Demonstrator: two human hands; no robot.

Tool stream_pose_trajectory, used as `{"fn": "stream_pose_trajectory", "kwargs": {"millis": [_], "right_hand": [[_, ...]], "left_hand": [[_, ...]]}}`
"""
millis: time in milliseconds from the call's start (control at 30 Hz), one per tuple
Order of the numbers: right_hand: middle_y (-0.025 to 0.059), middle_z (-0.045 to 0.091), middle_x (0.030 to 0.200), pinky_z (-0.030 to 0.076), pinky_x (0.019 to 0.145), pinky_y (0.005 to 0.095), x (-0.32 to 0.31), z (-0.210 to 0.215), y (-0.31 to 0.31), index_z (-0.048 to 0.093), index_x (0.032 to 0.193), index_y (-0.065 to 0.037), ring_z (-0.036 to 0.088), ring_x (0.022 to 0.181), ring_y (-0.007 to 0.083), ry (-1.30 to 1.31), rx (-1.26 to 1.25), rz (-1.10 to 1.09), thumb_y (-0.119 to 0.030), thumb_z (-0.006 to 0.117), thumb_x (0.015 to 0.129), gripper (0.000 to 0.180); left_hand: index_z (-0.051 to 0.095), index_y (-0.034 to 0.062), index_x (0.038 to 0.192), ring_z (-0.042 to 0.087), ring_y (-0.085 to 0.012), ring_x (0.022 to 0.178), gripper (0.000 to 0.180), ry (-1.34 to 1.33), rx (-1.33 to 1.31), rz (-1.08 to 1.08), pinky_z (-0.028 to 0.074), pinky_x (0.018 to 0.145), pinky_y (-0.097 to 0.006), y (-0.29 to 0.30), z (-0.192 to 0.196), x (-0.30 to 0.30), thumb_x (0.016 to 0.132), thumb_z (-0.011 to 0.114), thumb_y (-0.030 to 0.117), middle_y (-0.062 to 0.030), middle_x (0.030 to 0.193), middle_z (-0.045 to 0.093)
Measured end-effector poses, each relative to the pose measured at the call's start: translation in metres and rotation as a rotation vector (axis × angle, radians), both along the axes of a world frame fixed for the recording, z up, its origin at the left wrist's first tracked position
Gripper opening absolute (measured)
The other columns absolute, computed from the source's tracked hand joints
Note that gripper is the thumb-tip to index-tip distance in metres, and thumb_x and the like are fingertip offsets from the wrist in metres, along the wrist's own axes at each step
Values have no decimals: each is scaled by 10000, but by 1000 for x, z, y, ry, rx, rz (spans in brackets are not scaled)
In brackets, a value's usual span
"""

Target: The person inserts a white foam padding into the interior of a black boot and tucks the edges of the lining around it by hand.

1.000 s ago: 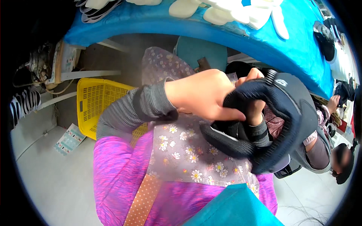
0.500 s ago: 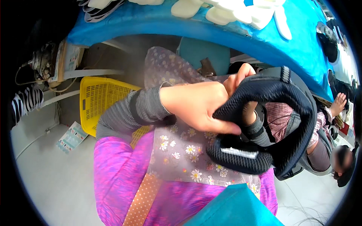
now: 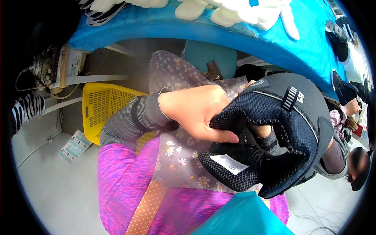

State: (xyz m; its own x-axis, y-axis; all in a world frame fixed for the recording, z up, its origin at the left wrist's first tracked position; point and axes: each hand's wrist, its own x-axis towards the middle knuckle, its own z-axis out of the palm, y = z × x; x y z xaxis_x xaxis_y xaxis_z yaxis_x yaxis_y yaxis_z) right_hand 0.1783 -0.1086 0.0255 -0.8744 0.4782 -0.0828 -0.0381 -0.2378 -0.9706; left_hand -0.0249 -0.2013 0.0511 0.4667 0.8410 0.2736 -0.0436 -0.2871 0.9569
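A black shoe upper with a mesh lining, a striped pull tab and a white label is held up in front of my lap. My left hand pinches its near left edge, thumb on the inner side and fingers underneath. Through the opening I see the wrist of my right hand and its striped cuff. Most of that hand is hidden by the upper; a little of its fingers shows at the top left edge, closed on the fabric.
A blue-covered table with white foot-shaped pieces runs along the far side. A yellow basket stands at my left, near a printed sheet on the floor. A teal stool is under the table; a co-worker's hand shows at right.
The shoe upper has turned and swung over, now showing more of its grey-black outer side and pull tab. Its label end moved down and left. My left hand shifted slightly left.
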Motion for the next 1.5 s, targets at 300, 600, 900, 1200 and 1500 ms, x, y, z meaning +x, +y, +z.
{"fn": "stream_pose_trajectory", "kwargs": {"millis": [300, 600, 900, 1200, 1500], "right_hand": [[86, 598, 937, 425, 814, 297, -11, -1, 18, 519, 1105, -20, 550, 926, 167, -58, 142, -85, -369, 709, 816, 492], [98, 657, 1057, 486, 918, 336, -13, -9, 11, 583, 1158, -11, 622, 1062, 201, -5, 42, 34, -201, 677, 848, 375], [73, 580, 926, 498, 724, 279, 1, -2, 3, 400, 1104, -74, 602, 834, 154, -9, 40, -4, -602, 548, 934, 574], [83, 610, 1143, 452, 958, 369, 1, -45, 31, 541, 1264, -32, 582, 1066, 214, -43, 105, -222, -254, 571, 991, 354], [143, 564, 1266, 484, 946, 340, -36, -8, 77, 476, 1241, -50, 589, 1050, 176, 288, 59, -401, -54, 675, 890, 404]], "left_hand": [[706, 50, 822, 649, -288, 554, 419, 366, -85, 396, 471, 525, -383, 8, 22, -10, 876, 693, 465, -136, 583, 609], [666, 56, 932, 618, -211, 750, 154, -94, 2, 65, 480, 675, -329, 14, 32, 9, 927, 677, 209, -88, 736, 588], [655, 12, 942, 612, -125, 529, 110, -235, -13, 149, 466, 496, -273, 13, 10, 13, 930, 667, 121, -43, 646, 633], [670, 36, 830, 559, -76, 527, 283, -138, -624, 142, 439, 484, -229, 21, 18, -2, 955, 648, 289, -6, 635, 615], [660, 0, 985, 584, -92, 700, 171, 10, -672, 254, 492, 594, -273, 35, -32, -33, 934, 611, 156, -15, 833, 647]]}}
